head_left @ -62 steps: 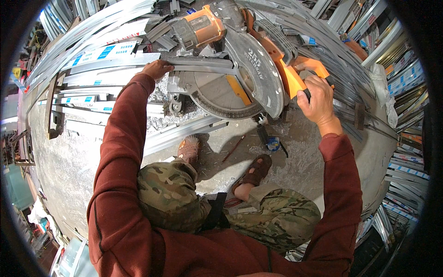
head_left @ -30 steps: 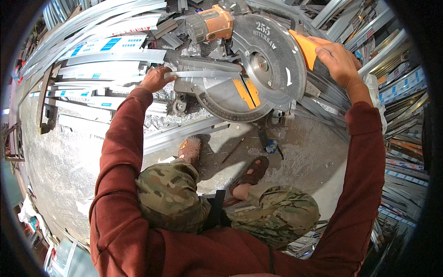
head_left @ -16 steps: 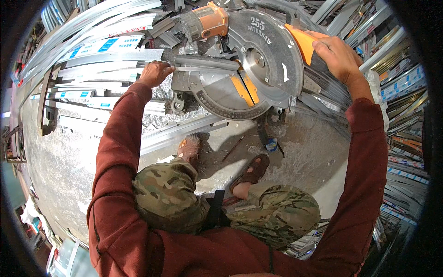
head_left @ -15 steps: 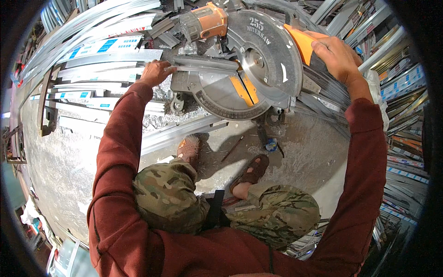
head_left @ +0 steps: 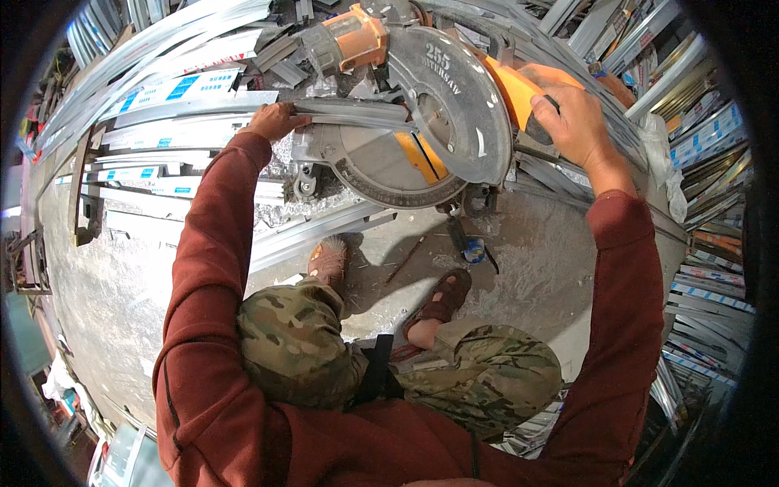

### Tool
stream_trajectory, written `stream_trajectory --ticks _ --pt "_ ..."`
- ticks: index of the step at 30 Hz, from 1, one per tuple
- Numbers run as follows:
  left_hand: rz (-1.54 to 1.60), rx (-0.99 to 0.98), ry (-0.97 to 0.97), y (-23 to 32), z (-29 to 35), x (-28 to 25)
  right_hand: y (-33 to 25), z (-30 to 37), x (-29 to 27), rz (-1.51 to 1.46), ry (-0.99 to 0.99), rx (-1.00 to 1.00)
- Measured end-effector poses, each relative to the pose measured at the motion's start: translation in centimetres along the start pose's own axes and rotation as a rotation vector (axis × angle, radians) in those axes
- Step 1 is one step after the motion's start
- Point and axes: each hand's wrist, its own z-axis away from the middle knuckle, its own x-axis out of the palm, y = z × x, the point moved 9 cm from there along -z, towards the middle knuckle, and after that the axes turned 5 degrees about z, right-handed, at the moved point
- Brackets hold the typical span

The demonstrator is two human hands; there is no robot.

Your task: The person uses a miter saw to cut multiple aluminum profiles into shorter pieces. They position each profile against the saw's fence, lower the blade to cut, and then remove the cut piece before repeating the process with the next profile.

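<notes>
An orange and grey miter saw [head_left: 446, 105] stands in front of me, its round blade guard over the turntable. My right hand [head_left: 572, 122] is closed around the orange and black saw handle [head_left: 513, 93]. Along the saw's fence lies a silver metal profile [head_left: 353, 113], its right end at the blade guard. My left hand [head_left: 274, 121] grips this profile near its left end, fingers bent over it. Where the blade meets the profile is hidden by the guard. A yellow insert [head_left: 420, 158] with a dark slot shows on the turntable.
Long silver profiles [head_left: 182, 104], some with blue-printed film, lie to the left. Offcuts [head_left: 284, 58] pile up behind the saw. More profiles [head_left: 714, 203] are stacked at the right. My sandalled feet stand on concrete near a thin rod [head_left: 406, 258] and a blue roll [head_left: 474, 250].
My right hand has come down and slightly left with the handle, and the saw head has dropped toward the profile. My left hand still grips the profile.
</notes>
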Motion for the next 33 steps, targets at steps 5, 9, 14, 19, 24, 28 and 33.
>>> stream_trajectory --ticks 5,9,14,19,24,28,33 --pt "-0.024 -0.016 0.011 -0.1 -0.1 -0.4 -0.1 1.3 0.9 -0.046 0.066 -0.022" --pt "-0.005 -0.042 -0.021 -0.3 -0.4 0.0 -0.1 2.7 1.7 -0.030 0.115 -0.038" --pt "-0.017 -0.031 0.001 -0.7 -0.6 0.3 -0.2 4.0 2.8 -0.045 0.198 -0.079" --pt "0.000 -0.006 0.070 -0.1 -0.3 -0.2 0.2 5.0 4.1 -0.031 0.199 -0.090" --pt "0.034 0.000 0.005 -0.3 -0.6 0.4 0.1 5.0 4.1 -0.038 0.208 -0.092" --pt "-0.017 -0.010 -0.009 -1.1 -1.0 0.9 0.0 5.1 4.2 -0.035 0.223 -0.106" --pt "-0.017 -0.026 -0.032 0.0 -0.5 0.2 0.2 5.5 4.6 -0.040 0.213 -0.090"
